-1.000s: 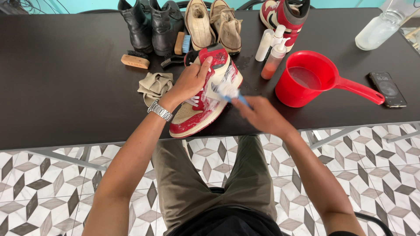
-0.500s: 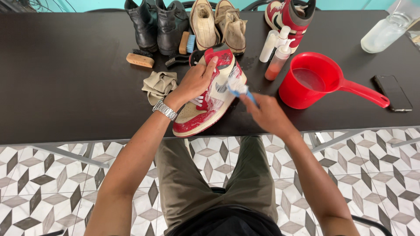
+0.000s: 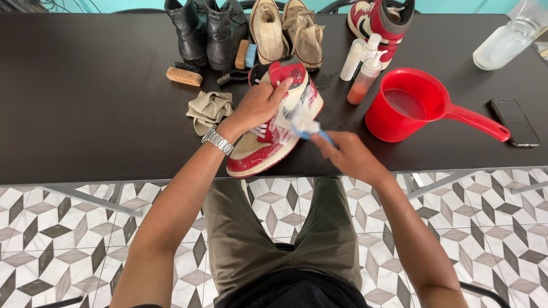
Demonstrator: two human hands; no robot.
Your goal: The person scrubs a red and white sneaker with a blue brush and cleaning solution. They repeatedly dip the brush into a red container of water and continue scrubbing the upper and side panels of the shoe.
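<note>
a: what do we see in the containers?

b: the red scoop point(image 3: 408, 111) stands on the black table point(image 3: 85, 114), right of the sneaker, with shallow clear liquid in its bottom and its long handle running out to the right. just left of it stand a pump bottle point(image 3: 364, 80) holding orange-pink liquid and a white bottle point(image 3: 351, 60); we cannot tell what that one holds. at the far right corner a clear jug point(image 3: 505, 43) looks roughly half full of water, though only part of it is in view.

a: and our hands?

b: our left hand point(image 3: 260, 105) lies curled over the collar and side of the red, white and cream sneaker point(image 3: 268, 131), gripping it. the sneaker lies at the near edge of the table, toe toward us, foam across its side. our right hand point(image 3: 345, 154) is closed around the blue handle of a brush point(image 3: 305, 128), its white bristles pressed to the sneaker's side.

a: what differs from half a second ago?

b: little. the brush sits a touch nearer the sneaker's middle, and the grip on the collar is unchanged.

a: what else is around?

b: a crumpled beige cloth point(image 3: 210, 109) just left of the sneaker, black boots point(image 3: 208, 31) and tan shoes point(image 3: 288, 31) at the back, wooden brushes point(image 3: 184, 75) before them, a dark phone point(image 3: 515, 121) at right.
</note>
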